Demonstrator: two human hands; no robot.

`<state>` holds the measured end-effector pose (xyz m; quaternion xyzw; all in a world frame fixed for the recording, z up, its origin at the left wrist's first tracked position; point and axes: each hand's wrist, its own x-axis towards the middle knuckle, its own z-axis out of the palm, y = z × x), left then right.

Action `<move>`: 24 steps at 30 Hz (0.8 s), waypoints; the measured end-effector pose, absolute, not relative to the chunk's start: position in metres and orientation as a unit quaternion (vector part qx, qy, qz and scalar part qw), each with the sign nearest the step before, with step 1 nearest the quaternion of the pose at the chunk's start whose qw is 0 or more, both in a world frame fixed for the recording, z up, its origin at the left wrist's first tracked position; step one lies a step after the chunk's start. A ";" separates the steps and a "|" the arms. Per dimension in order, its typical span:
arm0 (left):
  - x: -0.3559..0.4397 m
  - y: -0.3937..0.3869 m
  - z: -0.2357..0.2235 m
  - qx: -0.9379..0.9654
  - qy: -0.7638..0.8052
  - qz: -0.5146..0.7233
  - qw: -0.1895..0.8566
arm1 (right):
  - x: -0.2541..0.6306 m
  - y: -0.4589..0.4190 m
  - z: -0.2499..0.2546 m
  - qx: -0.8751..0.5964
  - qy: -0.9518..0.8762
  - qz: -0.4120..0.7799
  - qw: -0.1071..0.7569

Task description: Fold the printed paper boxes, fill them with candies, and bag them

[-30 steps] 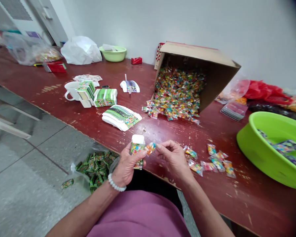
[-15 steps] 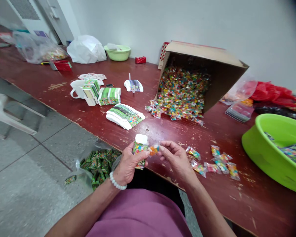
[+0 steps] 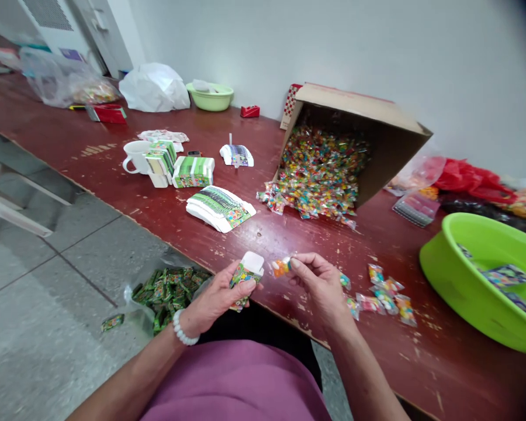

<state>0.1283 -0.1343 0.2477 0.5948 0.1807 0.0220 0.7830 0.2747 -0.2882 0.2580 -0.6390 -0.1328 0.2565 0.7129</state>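
Note:
A small green printed candy box point(image 3: 245, 277), its white end flap standing up, is gripped in my left hand point(image 3: 217, 297) at the table's front edge. Between thumb and fingers, my right hand point(image 3: 318, 286) pinches a clear candy packet point(image 3: 281, 266) with orange, white and blue-green sweets. The packet is beside the box's flap end, apart from it. Right of that hand lie several loose candy packets point(image 3: 386, 297), some partly hidden by it. Beyond my hands is a fanned stack of flat green cartons point(image 3: 219, 208).
A tipped cardboard box point(image 3: 394, 131) spills candy packets point(image 3: 319, 169) onto the red table point(image 3: 158, 219). A green basin point(image 3: 477, 307) stands at right. A white mug point(image 3: 135, 156) and carton bundles point(image 3: 193, 172) are at left. Below the edge, a bag holds filled green boxes point(image 3: 170, 295).
The right hand has drawn the candy packet slightly away from the box. The left hand and box have shifted a little left and down, and the box is more tilted.

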 end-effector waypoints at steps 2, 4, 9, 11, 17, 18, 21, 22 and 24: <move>0.127 -0.135 0.249 0.594 0.147 -0.011 0.791 | 0.275 -0.287 0.259 -0.642 -0.140 0.248 0.712; 0.128 -0.138 0.250 0.585 0.131 -0.042 0.799 | 0.274 -0.287 0.259 -0.652 -0.158 0.237 0.703; 0.135 -0.147 0.253 0.573 0.129 -0.062 0.807 | 0.266 -0.290 0.262 -0.698 -0.272 0.230 0.622; 0.138 -0.149 0.253 0.561 0.124 -0.058 0.816 | 0.265 -0.291 0.264 -0.710 -0.339 0.212 0.580; 0.141 -0.147 0.249 0.460 0.177 -0.023 0.870 | 0.263 -0.291 0.261 -0.706 -0.288 0.142 0.632; 0.142 -0.147 0.248 0.432 0.187 -0.019 0.882 | 0.260 -0.290 0.259 -0.702 -0.291 0.146 0.634; 0.145 -0.147 0.244 0.329 0.207 -0.018 0.921 | 0.248 -0.283 0.252 -0.674 -0.317 0.194 0.639; 0.146 -0.149 0.243 0.304 0.215 -0.016 0.928 | 0.243 -0.281 0.251 -0.662 -0.312 0.216 0.646; 0.146 -0.155 0.241 0.295 0.234 0.005 0.926 | 0.236 -0.280 0.248 -0.643 -0.281 0.262 0.663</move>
